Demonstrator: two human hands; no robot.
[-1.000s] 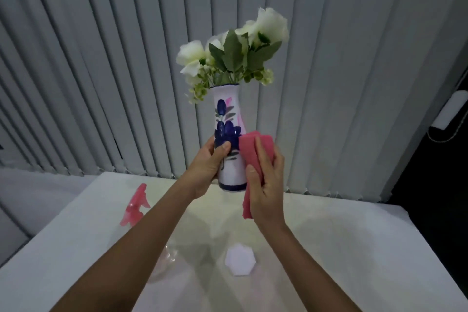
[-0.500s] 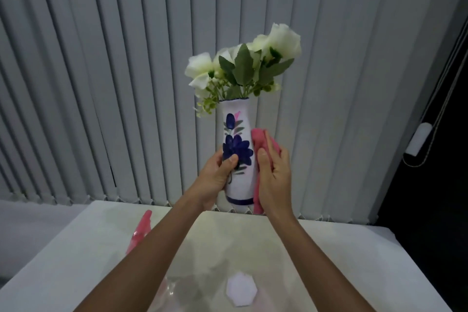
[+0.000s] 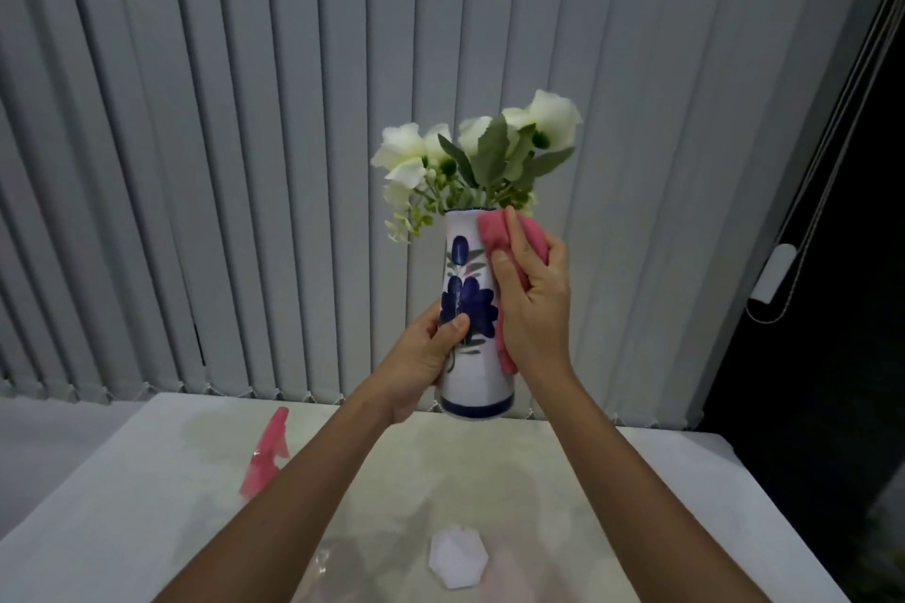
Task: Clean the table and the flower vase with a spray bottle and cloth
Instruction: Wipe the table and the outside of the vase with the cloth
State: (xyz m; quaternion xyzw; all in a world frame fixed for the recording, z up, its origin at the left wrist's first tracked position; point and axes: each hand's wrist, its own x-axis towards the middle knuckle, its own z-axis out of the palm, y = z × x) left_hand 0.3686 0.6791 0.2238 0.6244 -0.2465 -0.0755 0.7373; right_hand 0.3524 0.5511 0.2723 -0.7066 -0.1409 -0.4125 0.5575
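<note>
Right now the vase (image 3: 470,269) hangs upright in the air above the far side of the table (image 3: 661,504), its long axis running 12 to 6 o'clock with the flowers (image 3: 480,152) at 12. The left hand (image 3: 423,360) grips the lower body from 8 o'clock, thumb across the blue painted bloom. The right hand (image 3: 536,309) holds a pink cloth (image 3: 489,233) against the upper wall at 2 o'clock, one fingertip just under the rim. Being nearer the neck, the right hand would probably wipe down the axis toward 6. At 7 o'clock of the vase a pink-headed spray bottle (image 3: 267,460) sits on the pale glossy top, and a white hexagonal piece (image 3: 459,563) lies at 6. Grey vertical blinds (image 3: 245,162) close off the room behind
</note>
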